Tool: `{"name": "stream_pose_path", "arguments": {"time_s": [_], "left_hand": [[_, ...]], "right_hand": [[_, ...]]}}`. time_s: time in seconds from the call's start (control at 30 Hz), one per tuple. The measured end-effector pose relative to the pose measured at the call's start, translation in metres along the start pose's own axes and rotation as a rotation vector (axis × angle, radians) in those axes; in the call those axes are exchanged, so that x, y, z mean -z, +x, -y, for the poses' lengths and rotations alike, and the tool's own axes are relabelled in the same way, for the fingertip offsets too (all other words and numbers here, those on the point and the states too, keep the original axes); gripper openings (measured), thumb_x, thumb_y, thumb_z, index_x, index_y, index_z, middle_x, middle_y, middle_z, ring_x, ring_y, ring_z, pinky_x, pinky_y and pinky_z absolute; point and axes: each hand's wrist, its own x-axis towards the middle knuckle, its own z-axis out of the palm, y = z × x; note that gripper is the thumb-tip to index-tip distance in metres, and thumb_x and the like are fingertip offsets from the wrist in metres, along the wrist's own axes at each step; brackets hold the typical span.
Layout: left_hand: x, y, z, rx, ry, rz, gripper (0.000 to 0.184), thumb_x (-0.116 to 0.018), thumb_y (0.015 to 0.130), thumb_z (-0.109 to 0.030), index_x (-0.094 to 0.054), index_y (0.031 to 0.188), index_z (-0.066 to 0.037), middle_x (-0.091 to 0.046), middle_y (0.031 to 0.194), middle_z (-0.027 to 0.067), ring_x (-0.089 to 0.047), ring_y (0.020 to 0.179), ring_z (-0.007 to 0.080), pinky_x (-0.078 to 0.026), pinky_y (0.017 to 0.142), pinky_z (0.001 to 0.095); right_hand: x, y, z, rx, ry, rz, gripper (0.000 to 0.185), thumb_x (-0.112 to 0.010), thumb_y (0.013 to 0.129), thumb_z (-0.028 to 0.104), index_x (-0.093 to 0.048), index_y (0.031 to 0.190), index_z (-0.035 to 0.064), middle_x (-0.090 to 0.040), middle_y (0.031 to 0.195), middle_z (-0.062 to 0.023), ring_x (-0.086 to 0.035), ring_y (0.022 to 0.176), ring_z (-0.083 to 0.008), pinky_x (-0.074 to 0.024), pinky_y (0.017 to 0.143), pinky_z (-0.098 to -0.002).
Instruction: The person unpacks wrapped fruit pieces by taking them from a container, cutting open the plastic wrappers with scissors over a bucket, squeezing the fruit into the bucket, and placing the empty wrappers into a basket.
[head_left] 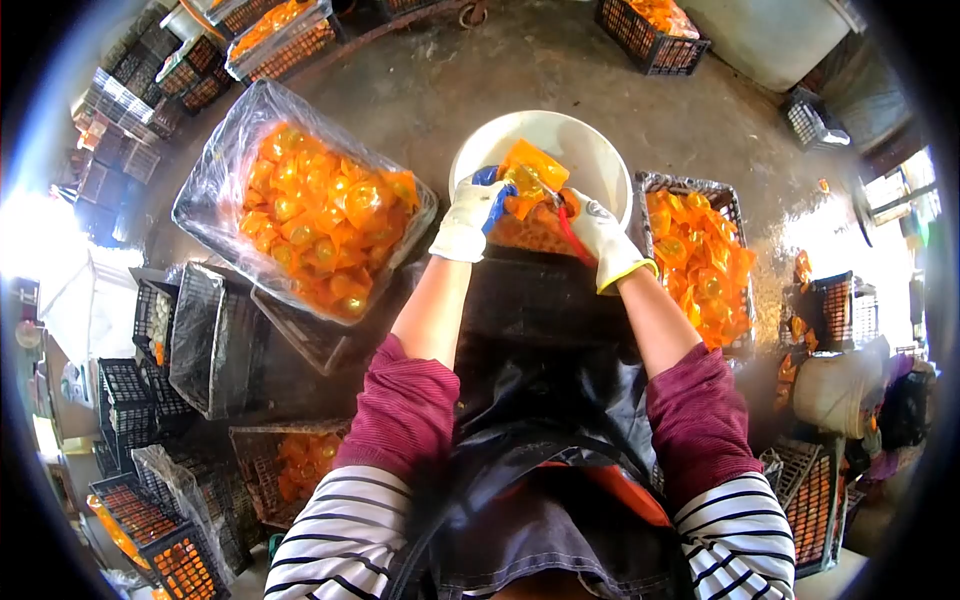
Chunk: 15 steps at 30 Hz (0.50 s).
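Observation:
My left hand (pixel 472 217), in a white and blue work glove, grips an orange plastic bag (pixel 533 165) over a white bucket (pixel 608 150). My right hand (pixel 600 237), in a white glove with a yellow cuff, is closed around a red-handled cutting tool (pixel 577 235), which looks like scissors. Its tip meets the bag; the blades are mostly hidden. Orange contents (pixel 525 235) lie in the bucket below my hands. To the left stands a plastic-lined crate (pixel 200 205) heaped with orange bags (pixel 320 205). On the right a black crate (pixel 690 183) holds more orange bags (pixel 695 265).
Several empty black crates (pixel 205 345) stand at left, near a crate with orange pieces (pixel 300 465). Another filled crate (pixel 655 35) sits farther off on the wet concrete floor (pixel 430 75). A large pale tub (pixel 770 40) is at the upper right. More crates (pixel 815 500) line the lower right.

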Motion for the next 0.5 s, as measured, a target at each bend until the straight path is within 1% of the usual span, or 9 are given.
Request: {"name": "stream_pose_path", "arguments": {"time_s": [0.1, 0.13, 0.2, 0.23, 0.3, 0.37, 0.4, 0.47, 0.5], "left_hand": [[-0.006, -0.005, -0.015, 0.098, -0.244, -0.172, 0.024, -0.063, 0.082, -0.006, -0.068, 0.105, -0.001, -0.065, 0.079, 0.0033, -0.056, 0.061, 0.0102, -0.045, 0.054, 0.0214], [-0.002, -0.003, -0.018, 0.090, -0.277, -0.149, 0.029, -0.063, 0.082, -0.005, -0.066, 0.111, -0.002, -0.065, 0.084, 0.0031, -0.056, 0.068, 0.0082, -0.043, 0.055, 0.0206], [-0.005, -0.007, -0.020, 0.159, -0.460, -0.111, 0.032, -0.063, 0.084, -0.006, -0.062, 0.116, -0.001, -0.064, 0.091, 0.0045, -0.059, 0.077, 0.0104, -0.046, 0.060, 0.0224], [-0.005, -0.010, -0.024, 0.193, -0.550, -0.092, 0.034, -0.063, 0.084, -0.006, -0.060, 0.118, -0.001, -0.064, 0.095, 0.0051, -0.060, 0.081, 0.0114, -0.048, 0.062, 0.0233], [-0.003, 0.020, 0.035, -0.345, -0.435, 0.261, 0.038, -0.060, 0.090, -0.010, -0.052, 0.124, 0.002, -0.061, 0.108, 0.0117, -0.062, 0.098, 0.0232, -0.054, 0.076, 0.0317], [-0.010, -0.010, -0.011, 0.238, -0.732, 0.233, 0.037, -0.059, 0.092, -0.011, -0.050, 0.124, 0.004, -0.059, 0.113, 0.0146, -0.061, 0.104, 0.0299, -0.056, 0.082, 0.0362], [-0.007, -0.006, -0.004, 0.190, -0.668, 0.238, 0.036, -0.056, 0.093, -0.010, -0.048, 0.125, 0.004, -0.058, 0.114, 0.0166, -0.062, 0.101, 0.0327, -0.056, 0.083, 0.0371], [-0.004, -0.002, -0.004, 0.260, -0.516, 0.201, 0.037, -0.055, 0.093, -0.009, -0.047, 0.126, 0.005, -0.058, 0.115, 0.0165, -0.064, 0.097, 0.0323, -0.057, 0.083, 0.0367], [-0.004, -0.001, -0.003, 0.291, -0.440, 0.181, 0.037, -0.054, 0.093, -0.008, -0.046, 0.127, 0.005, -0.058, 0.115, 0.0165, -0.064, 0.095, 0.0321, -0.057, 0.082, 0.0364]], "right_hand": [[0.017, -0.003, 0.023, -0.058, 0.030, 0.169, 0.027, -0.062, 0.092, 0.029, -0.064, 0.103, 0.0044, -0.067, 0.090, -0.0107, -0.061, 0.082, -0.0205, -0.0469, 0.073, -0.0324], [0.016, -0.002, 0.022, -0.094, 0.090, 0.180, 0.028, -0.062, 0.091, 0.028, -0.063, 0.106, 0.0043, -0.067, 0.092, -0.0111, -0.060, 0.083, -0.0213, -0.0467, 0.074, -0.0328], [0.011, -0.001, 0.019, -0.162, 0.214, 0.204, 0.031, -0.064, 0.089, 0.026, -0.062, 0.111, 0.0042, -0.066, 0.097, -0.0120, -0.059, 0.086, -0.0231, -0.0462, 0.075, -0.0335], [0.013, -0.003, 0.023, -0.199, 0.320, 0.188, 0.029, -0.064, 0.089, 0.025, -0.062, 0.110, 0.0048, -0.065, 0.096, -0.0106, -0.058, 0.085, -0.0215, -0.0459, 0.075, -0.0330], [0.023, -0.007, 0.032, -0.275, 0.531, 0.149, 0.025, -0.064, 0.090, 0.021, -0.063, 0.110, 0.0059, -0.064, 0.093, -0.0079, -0.055, 0.083, -0.0184, -0.0454, 0.074, -0.0318], [-0.002, 0.002, -0.005, -0.172, 0.523, 0.133, 0.026, -0.063, 0.090, 0.022, -0.062, 0.110, 0.0059, -0.065, 0.094, -0.0101, -0.057, 0.084, -0.0208, -0.0457, 0.074, -0.0329], [-0.011, 0.006, -0.018, -0.125, 0.520, 0.123, 0.027, -0.063, 0.090, 0.022, -0.062, 0.111, 0.0058, -0.065, 0.095, -0.0112, -0.058, 0.085, -0.0221, -0.0458, 0.075, -0.0334], [-0.009, 0.004, -0.009, -0.062, 0.410, 0.099, 0.022, -0.058, 0.093, 0.015, -0.062, 0.111, 0.0031, -0.065, 0.099, -0.0086, -0.059, 0.088, -0.0171, -0.0477, 0.079, -0.0296], [-0.006, 0.004, -0.005, -0.058, 0.349, 0.107, 0.021, -0.057, 0.094, 0.014, -0.061, 0.111, 0.0027, -0.065, 0.099, -0.0080, -0.059, 0.089, -0.0158, -0.0479, 0.080, -0.0287]]}}
